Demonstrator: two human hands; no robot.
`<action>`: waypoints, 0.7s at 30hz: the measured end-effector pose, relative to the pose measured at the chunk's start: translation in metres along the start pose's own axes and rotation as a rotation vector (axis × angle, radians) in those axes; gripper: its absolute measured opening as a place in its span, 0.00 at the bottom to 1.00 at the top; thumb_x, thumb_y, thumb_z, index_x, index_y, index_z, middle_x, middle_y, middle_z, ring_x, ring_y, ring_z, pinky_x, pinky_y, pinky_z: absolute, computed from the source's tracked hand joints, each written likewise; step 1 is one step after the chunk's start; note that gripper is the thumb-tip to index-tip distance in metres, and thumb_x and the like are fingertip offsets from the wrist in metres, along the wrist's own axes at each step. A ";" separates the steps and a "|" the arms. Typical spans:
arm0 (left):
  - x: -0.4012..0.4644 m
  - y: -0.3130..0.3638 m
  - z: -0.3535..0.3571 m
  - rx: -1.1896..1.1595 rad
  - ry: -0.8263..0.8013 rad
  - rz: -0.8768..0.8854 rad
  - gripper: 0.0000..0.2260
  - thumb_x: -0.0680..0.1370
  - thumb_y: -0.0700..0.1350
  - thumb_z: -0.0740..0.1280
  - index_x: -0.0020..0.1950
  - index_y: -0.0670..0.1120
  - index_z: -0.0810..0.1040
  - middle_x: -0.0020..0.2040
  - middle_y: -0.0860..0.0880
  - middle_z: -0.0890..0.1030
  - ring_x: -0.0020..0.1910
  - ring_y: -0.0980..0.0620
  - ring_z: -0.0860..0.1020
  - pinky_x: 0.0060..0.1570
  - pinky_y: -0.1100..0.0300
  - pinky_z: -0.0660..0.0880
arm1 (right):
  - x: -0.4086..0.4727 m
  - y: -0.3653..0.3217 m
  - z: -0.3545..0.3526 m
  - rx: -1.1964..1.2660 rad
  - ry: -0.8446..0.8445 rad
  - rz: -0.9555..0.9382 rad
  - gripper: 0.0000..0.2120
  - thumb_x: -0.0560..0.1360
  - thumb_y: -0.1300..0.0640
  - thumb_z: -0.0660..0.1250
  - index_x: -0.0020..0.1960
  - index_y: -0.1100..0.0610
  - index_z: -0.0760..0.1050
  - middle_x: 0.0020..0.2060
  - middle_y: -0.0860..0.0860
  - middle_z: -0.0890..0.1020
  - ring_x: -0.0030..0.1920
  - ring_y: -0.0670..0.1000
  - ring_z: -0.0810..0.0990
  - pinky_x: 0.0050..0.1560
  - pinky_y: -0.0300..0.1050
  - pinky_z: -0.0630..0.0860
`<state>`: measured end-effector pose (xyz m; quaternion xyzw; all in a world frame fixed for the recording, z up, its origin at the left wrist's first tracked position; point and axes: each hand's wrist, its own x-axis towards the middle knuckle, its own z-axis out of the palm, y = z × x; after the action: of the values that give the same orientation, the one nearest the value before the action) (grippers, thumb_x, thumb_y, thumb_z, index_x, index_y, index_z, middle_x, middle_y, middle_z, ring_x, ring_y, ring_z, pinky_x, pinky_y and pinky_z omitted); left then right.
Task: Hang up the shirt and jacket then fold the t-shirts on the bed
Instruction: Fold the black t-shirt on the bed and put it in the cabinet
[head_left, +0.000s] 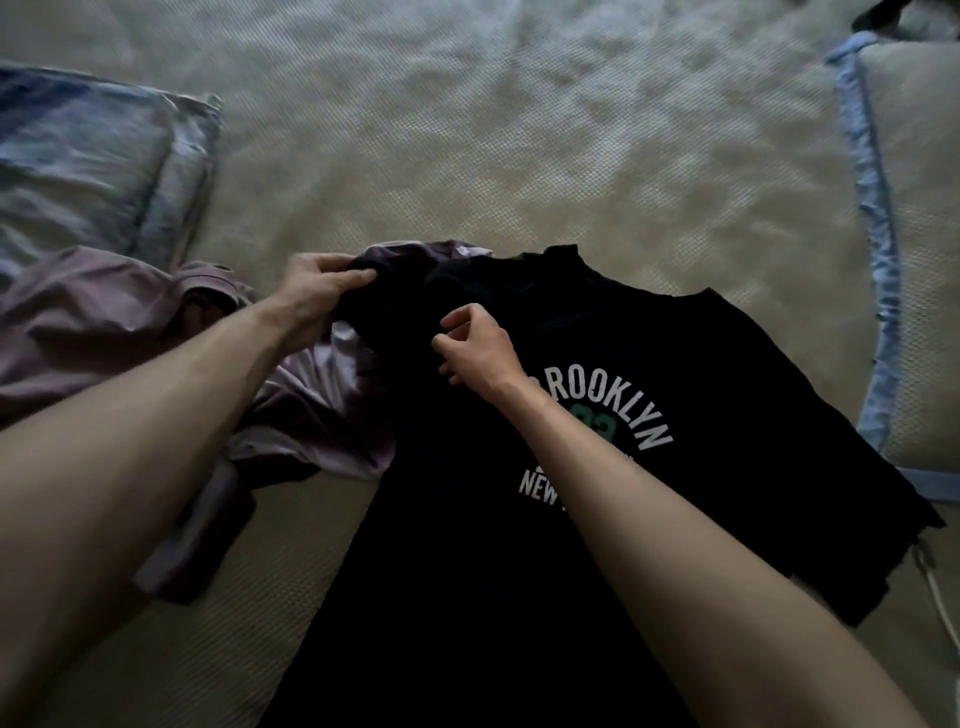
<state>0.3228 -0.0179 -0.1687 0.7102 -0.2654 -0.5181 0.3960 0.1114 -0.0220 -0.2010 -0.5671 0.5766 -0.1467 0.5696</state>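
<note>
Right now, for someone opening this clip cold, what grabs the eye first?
The black cotton t-shirt with white BROOKLYN lettering, spread print-up in the middle of the beige textured bedspread. Both bare hands work its upper left: the left hand grips bunched sleeve fabric, the right hand pinches the cloth beside it. A crumpled mauve t-shirt lies left, partly under the black one.

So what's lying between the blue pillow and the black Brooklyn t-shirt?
In the head view, a crumpled mauve t-shirt lies between the blue striped pillow and the black printed t-shirt; its edge tucks under the black one.
</note>
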 end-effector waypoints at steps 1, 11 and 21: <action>0.005 0.005 -0.007 0.012 0.071 0.026 0.04 0.76 0.36 0.71 0.50 0.42 0.83 0.38 0.49 0.85 0.34 0.55 0.82 0.41 0.60 0.81 | 0.003 0.000 0.003 -0.010 -0.001 0.001 0.09 0.72 0.54 0.69 0.50 0.48 0.72 0.40 0.48 0.82 0.36 0.50 0.85 0.42 0.55 0.85; 0.029 -0.007 -0.049 0.277 0.337 -0.201 0.21 0.68 0.47 0.66 0.55 0.35 0.80 0.53 0.40 0.82 0.48 0.43 0.81 0.44 0.53 0.79 | 0.010 0.000 0.021 -0.041 -0.108 0.084 0.12 0.74 0.54 0.68 0.56 0.51 0.71 0.44 0.52 0.84 0.35 0.50 0.85 0.40 0.52 0.85; -0.010 -0.038 -0.041 0.155 0.193 -0.361 0.08 0.73 0.34 0.62 0.37 0.46 0.70 0.32 0.48 0.69 0.30 0.51 0.69 0.29 0.62 0.69 | 0.002 0.005 0.040 -0.029 -0.226 0.121 0.12 0.76 0.54 0.67 0.58 0.52 0.70 0.43 0.53 0.85 0.32 0.49 0.86 0.34 0.44 0.82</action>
<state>0.3569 0.0222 -0.1893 0.8207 -0.1338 -0.4883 0.2647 0.1425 -0.0037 -0.2182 -0.5526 0.5439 -0.0390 0.6303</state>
